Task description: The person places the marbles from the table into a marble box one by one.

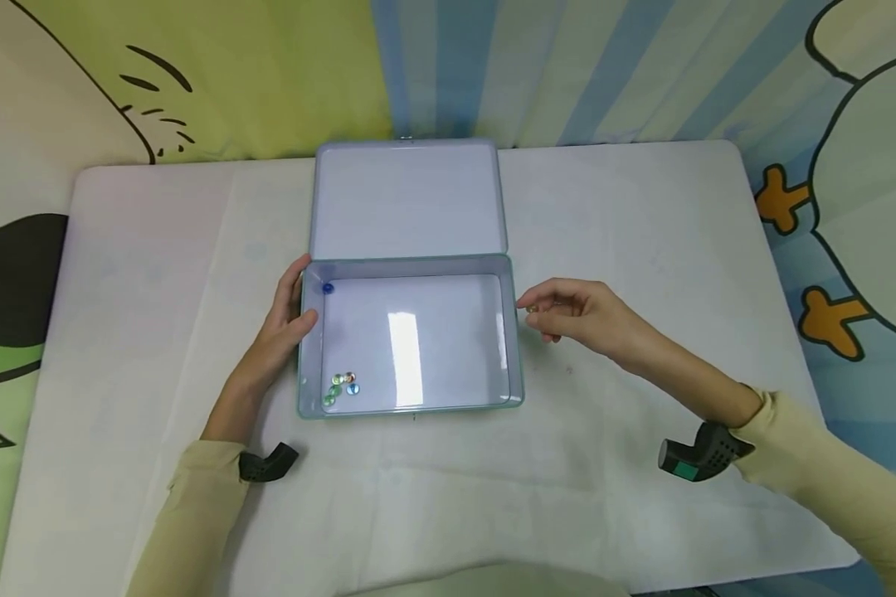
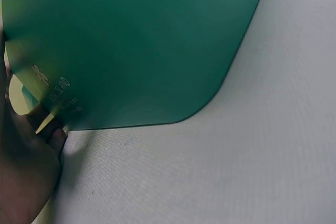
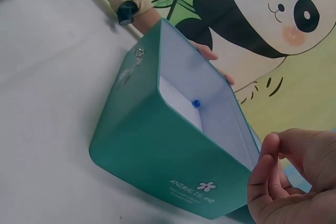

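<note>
An open green box (image 1: 418,412) with a white inside stands on the table, its lid (image 1: 409,199) folded back flat behind it. My left hand (image 1: 272,332) grips the box's left wall, thumb over the rim and fingers along the outside; the left wrist view has this hand (image 2: 31,166) against the green wall. Just beyond the right wall, my right hand (image 1: 578,313) pinches a small amber marble (image 1: 532,308) between thumb and forefinger. Inside, a dark blue marble (image 1: 328,288) lies in the back left corner. Several clear coloured marbles (image 1: 336,390) cluster near the front left corner.
A white cloth covers the table (image 1: 642,489). Behind it hangs a printed curtain (image 1: 605,75) with cartoon animals. A metal clasp (image 3: 139,52) sits on the box's front. Black wrist cameras are worn on both sleeves.
</note>
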`<action>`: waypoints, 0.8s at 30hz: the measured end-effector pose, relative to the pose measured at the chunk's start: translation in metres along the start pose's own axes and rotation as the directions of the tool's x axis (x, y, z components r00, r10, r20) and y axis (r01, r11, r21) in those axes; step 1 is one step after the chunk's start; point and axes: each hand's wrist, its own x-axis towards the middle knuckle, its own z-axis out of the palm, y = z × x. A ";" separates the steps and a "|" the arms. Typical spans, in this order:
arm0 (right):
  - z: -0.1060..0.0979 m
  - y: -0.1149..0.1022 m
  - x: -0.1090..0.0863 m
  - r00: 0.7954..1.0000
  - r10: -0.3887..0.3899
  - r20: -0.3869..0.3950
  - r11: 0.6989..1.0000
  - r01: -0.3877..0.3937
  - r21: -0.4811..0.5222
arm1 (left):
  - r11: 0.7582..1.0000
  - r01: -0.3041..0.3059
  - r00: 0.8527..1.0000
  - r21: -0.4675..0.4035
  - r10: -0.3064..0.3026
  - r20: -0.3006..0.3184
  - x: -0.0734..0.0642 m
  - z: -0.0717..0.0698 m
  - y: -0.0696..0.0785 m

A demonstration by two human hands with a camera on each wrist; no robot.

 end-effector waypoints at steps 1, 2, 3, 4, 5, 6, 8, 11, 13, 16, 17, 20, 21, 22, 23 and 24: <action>0.001 0.000 0.000 1.000 -0.002 -0.001 1.000 0.002 -0.001 | 1.000 0.002 1.000 0.005 -0.002 -0.001 -0.001 0.000 0.000; 0.002 0.001 0.001 1.000 -0.002 -0.001 1.000 0.002 -0.003 | 1.000 0.005 1.000 0.008 -0.005 -0.003 -0.002 0.000 0.000; 0.003 0.001 0.001 1.000 -0.001 -0.002 1.000 0.001 -0.005 | 1.000 0.007 1.000 0.011 -0.007 -0.004 -0.002 0.000 0.000; 0.004 0.001 0.001 1.000 -0.003 -0.001 1.000 0.003 -0.008 | 1.000 0.009 1.000 0.014 -0.009 -0.006 -0.003 0.000 0.000; 0.004 0.001 0.002 1.000 -0.005 -0.001 1.000 0.005 -0.012 | 1.000 0.012 1.000 0.017 -0.012 -0.008 -0.003 0.000 -0.001; 0.005 0.001 0.002 1.000 -0.005 -0.002 1.000 0.005 -0.017 | 1.000 0.013 1.000 0.018 -0.013 -0.009 -0.004 0.000 -0.001; 0.005 0.002 0.003 1.000 -0.013 -0.001 0.999 0.013 -0.030 | 1.000 0.014 1.000 0.013 -0.014 -0.009 -0.003 0.000 -0.001; 0.007 0.002 0.005 1.000 -0.016 0.002 0.999 0.016 -0.043 | 1.000 0.018 1.000 0.011 -0.018 -0.006 -0.003 0.000 -0.001; 0.008 0.002 0.006 1.000 -0.011 0.007 0.999 0.012 -0.047 | 1.000 0.022 1.000 0.009 -0.022 -0.005 -0.003 0.000 -0.001; 0.011 -0.001 0.008 1.000 -0.008 0.023 0.999 0.009 -0.049 | 1.000 0.027 1.000 0.013 -0.027 -0.008 -0.004 0.000 -0.001; 0.012 -0.002 0.009 1.000 -0.011 0.028 0.999 0.013 -0.050 | 0.999 0.027 1.000 0.016 -0.027 -0.010 -0.004 0.000 0.000; 0.016 -0.005 0.010 0.999 -0.018 0.042 0.998 0.020 -0.053 | 0.999 0.028 1.000 0.018 -0.028 -0.014 -0.003 0.000 -0.001; 0.017 -0.006 0.011 0.999 -0.020 0.046 0.998 0.023 -0.053 | 0.999 0.028 1.000 0.015 -0.028 -0.014 -0.003 0.000 -0.001; 0.019 -0.008 0.012 0.998 -0.024 0.051 0.998 0.026 -0.053 | 1.000 0.028 1.000 0.014 -0.028 -0.014 -0.003 0.000 -0.001; 0.020 -0.009 0.012 0.998 -0.027 0.057 0.998 0.030 -0.051 | 1.000 0.028 1.000 0.013 -0.028 -0.013 -0.003 0.000 -0.001; 0.021 -0.010 0.013 0.998 -0.029 0.064 0.998 0.032 -0.048 | 1.000 0.027 1.000 0.008 -0.027 -0.013 -0.003 0.000 -0.001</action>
